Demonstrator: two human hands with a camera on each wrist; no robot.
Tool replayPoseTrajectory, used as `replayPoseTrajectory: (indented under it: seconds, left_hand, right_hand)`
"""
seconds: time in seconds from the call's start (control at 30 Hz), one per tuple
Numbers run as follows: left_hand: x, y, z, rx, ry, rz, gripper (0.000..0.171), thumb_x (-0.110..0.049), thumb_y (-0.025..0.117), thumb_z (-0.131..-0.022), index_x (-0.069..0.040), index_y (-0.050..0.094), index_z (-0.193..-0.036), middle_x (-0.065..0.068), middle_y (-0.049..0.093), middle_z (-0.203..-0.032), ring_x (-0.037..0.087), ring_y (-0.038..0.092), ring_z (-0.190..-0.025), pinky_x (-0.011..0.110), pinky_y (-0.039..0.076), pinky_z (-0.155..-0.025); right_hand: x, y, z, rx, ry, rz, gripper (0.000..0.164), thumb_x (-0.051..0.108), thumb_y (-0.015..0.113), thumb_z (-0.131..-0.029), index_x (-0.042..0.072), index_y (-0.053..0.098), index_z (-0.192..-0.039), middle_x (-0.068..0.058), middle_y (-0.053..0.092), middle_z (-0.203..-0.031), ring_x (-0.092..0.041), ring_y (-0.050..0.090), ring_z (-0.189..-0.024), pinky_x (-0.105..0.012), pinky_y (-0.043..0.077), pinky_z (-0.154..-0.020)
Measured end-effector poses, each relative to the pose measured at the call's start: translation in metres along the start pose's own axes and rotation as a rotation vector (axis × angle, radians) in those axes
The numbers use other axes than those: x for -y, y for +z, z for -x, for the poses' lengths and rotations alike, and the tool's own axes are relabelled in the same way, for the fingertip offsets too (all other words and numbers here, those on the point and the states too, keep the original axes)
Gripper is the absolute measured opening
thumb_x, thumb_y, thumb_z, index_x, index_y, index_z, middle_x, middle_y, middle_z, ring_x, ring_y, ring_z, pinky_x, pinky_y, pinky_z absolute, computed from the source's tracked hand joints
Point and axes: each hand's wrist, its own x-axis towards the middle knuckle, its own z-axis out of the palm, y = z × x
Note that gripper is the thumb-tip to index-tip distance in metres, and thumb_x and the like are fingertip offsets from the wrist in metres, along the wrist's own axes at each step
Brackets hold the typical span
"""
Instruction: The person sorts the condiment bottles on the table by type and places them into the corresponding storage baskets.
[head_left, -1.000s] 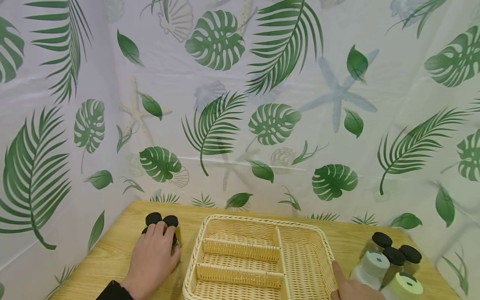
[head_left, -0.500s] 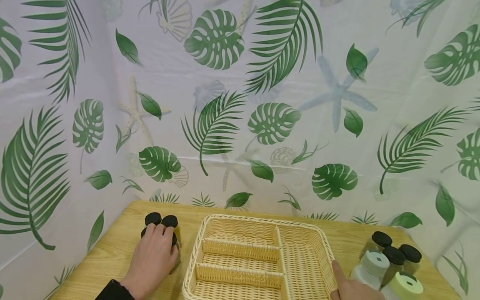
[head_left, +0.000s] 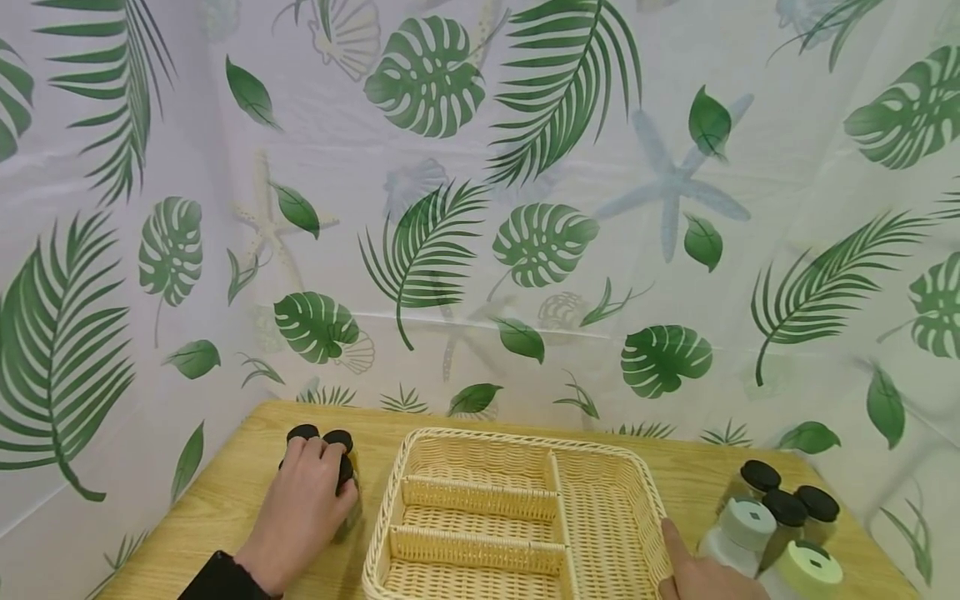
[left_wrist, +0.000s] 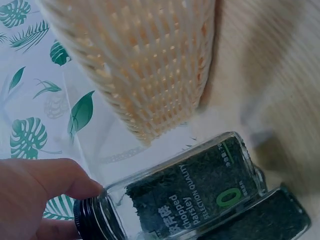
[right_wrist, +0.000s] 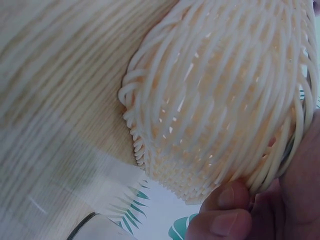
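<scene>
My left hand (head_left: 300, 512) pinches the black lid (left_wrist: 95, 218) of a square glass spice jar (left_wrist: 185, 195), labelled chopped parsley and filled with dark green flakes. Other black-lidded jars (head_left: 303, 432) stand close around these fingers at the left of the table. A second jar of dark contents (left_wrist: 262, 220) lies right beside the held one in the left wrist view. On the other side, my right hand (head_left: 705, 575) grips the right rim of a cream woven basket (head_left: 607, 533), its fingertips (right_wrist: 227, 222) curled at the weave.
Dividers (head_left: 480, 500) split the basket into several compartments. To its right stand more black-lidded jars (head_left: 785, 505), a white-capped bottle (head_left: 750, 521) and a bottle with a pale yellow-green cap (head_left: 813, 564). A leaf-print sheet (head_left: 450, 250) hangs behind the wooden table (head_left: 217, 508).
My left hand has shifted slightly, lifting the jar a little with the lid between its fingers. The right hand keeps its place on the basket rim.
</scene>
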Motion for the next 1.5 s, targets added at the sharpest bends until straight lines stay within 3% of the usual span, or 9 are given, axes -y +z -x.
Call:
replayPoseTrajectory:
  seconds: [0.3, 0.53, 0.77, 0.93, 1.13, 1.5]
  left_hand:
    - [-0.002, -0.016, -0.015, -0.034, 0.007, 0.029, 0.023, -0.012, 0.075, -0.081, 0.004, 0.07, -0.097, 0.017, 0.064, -0.09, 0.033, 0.055, -0.088, 0.043, 0.052, -0.076]
    - [-0.006, -0.022, -0.027, -0.106, 0.076, -0.034, 0.022, -0.013, 0.075, -0.081, 0.004, 0.071, -0.094, 0.02, 0.067, -0.088, 0.036, 0.059, -0.086, 0.044, 0.05, -0.078]
    - [-0.015, -0.023, -0.042, -0.18, 0.126, -0.055, 0.02, -0.013, 0.076, -0.078, 0.004, 0.07, -0.086, 0.017, 0.063, -0.076, 0.031, 0.052, -0.069, 0.04, 0.047, -0.066]
    - [-0.026, -0.026, -0.05, -0.169, 0.132, -0.048, 0.02, -0.014, 0.076, -0.081, 0.003, 0.071, -0.089, 0.016, 0.062, -0.078, 0.031, 0.056, -0.071, 0.042, 0.053, -0.069]
    - [-0.04, -0.026, -0.061, -0.162, 0.15, -0.039, 0.021, -0.017, 0.076, -0.083, 0.002, 0.07, -0.09, 0.013, 0.059, -0.078, 0.028, 0.057, -0.068, 0.037, 0.048, -0.056]
    - [-0.065, -0.021, -0.08, -0.097, 0.197, -0.005, 0.026, -0.024, 0.078, -0.086, 0.0, 0.069, -0.09, 0.011, 0.059, -0.08, 0.025, 0.057, -0.071, 0.035, 0.05, -0.062]
  right_hand:
    - [0.005, -0.004, 0.007, -0.021, -0.01, -0.012, 0.074, 0.022, 0.061, -0.093, -0.012, 0.027, -0.15, 0.0, 0.054, -0.056, -0.011, 0.039, -0.044, -0.029, 0.029, -0.047]
    - [0.004, -0.003, 0.006, -0.024, 0.002, -0.007, 0.074, 0.022, 0.061, -0.092, -0.01, 0.028, -0.15, 0.0, 0.054, -0.056, -0.012, 0.039, -0.044, -0.03, 0.031, -0.047]
    - [0.009, -0.007, 0.01, -0.031, 0.001, -0.007, 0.07, 0.02, 0.06, -0.092, -0.008, 0.031, -0.15, -0.001, 0.053, -0.055, -0.012, 0.038, -0.045, -0.029, 0.03, -0.047]
    - [0.01, -0.008, 0.011, -0.034, -0.001, -0.007, 0.07, 0.02, 0.059, -0.092, -0.009, 0.031, -0.15, -0.001, 0.053, -0.055, -0.012, 0.039, -0.045, -0.029, 0.031, -0.047]
    - [0.008, -0.006, 0.01, -0.037, -0.011, -0.013, 0.07, 0.02, 0.059, -0.092, -0.009, 0.03, -0.15, -0.001, 0.052, -0.055, -0.012, 0.038, -0.044, -0.03, 0.03, -0.046]
    - [0.003, -0.004, 0.007, -0.047, -0.029, -0.045, 0.071, 0.019, 0.058, -0.092, -0.008, 0.029, -0.151, -0.002, 0.052, -0.054, -0.013, 0.037, -0.043, -0.03, 0.028, -0.045]
